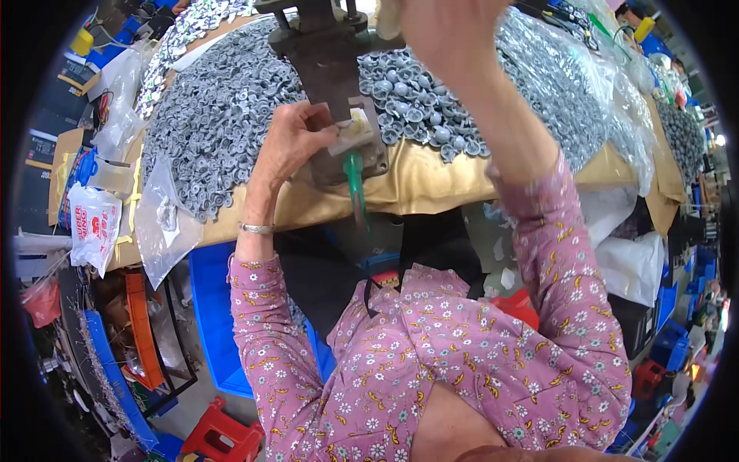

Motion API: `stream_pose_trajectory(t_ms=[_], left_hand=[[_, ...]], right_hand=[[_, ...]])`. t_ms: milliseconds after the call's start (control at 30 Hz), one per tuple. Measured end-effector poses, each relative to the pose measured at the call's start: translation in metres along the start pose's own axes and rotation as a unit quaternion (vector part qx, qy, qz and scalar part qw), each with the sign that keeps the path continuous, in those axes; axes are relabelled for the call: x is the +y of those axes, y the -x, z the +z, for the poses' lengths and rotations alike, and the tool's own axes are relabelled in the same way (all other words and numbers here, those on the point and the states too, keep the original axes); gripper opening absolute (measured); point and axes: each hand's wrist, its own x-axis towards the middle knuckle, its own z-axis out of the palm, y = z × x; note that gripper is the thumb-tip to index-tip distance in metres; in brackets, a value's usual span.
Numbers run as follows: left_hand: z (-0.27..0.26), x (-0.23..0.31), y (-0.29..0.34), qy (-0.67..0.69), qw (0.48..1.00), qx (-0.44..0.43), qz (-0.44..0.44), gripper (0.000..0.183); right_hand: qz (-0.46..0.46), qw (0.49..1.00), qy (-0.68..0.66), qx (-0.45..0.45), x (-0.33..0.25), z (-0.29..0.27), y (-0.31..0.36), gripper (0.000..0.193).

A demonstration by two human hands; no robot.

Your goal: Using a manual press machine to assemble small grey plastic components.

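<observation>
A dark metal hand press (pixel 327 65) stands at the table's front edge. At its base is a small pale fixture (pixel 356 129), with a green tube (pixel 355 185) hanging down from it. My left hand (pixel 296 137) is at the left side of this fixture, thumb and fingers pinched together. Whatever they hold there is too small and hidden to name. My right hand (pixel 446 27) is raised beside the top of the press, at the picture's upper edge. Motion blurs it and its fingers are mostly cut off, so its grip does not show.
Heaps of small grey cup-shaped parts (pixel 223 108) cover the table left and right of the press. Clear plastic sheeting (pixel 570 69) lies over the right heap. A white plastic bag (pixel 94 223) hangs at the left edge. Below are a blue bin (pixel 219 323) and a red stool (pixel 222 433).
</observation>
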Motion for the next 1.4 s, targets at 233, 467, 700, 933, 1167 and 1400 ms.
stream_pose_trajectory(t_ms=[233, 467, 700, 933, 1167, 1400], left_hand=[[0.010, -0.002, -0.005, 0.038, 0.998, 0.023, 0.042, 0.011], [-0.076, -0.025, 0.155, -0.058, 0.982, 0.124, -0.132, 0.007], [-0.059, -0.022, 0.184, -0.127, 0.960, 0.192, -0.161, 0.025], [0.019, -0.036, 0.098, -0.182, 0.951, 0.237, -0.079, 0.021], [0.035, -0.024, 0.091, -0.023, 0.943, 0.292, -0.157, 0.022], [0.024, -0.016, 0.105, -0.135, 0.949, 0.232, -0.166, 0.019]], right_hand=[[0.057, 0.947, 0.316, -0.006, 0.101, -0.107, -0.017, 0.049], [0.098, 0.838, 0.497, -0.204, 0.040, -0.106, 0.178, 0.015], [-0.013, 0.752, 0.583, -0.308, 0.052, -0.098, 0.202, 0.014], [0.100, 0.836, 0.495, -0.217, 0.046, -0.092, 0.187, 0.007], [0.160, 0.898, 0.376, -0.161, 0.072, -0.064, 0.175, 0.011], [0.111, 0.910, 0.371, -0.146, 0.089, -0.066, 0.180, 0.022]])
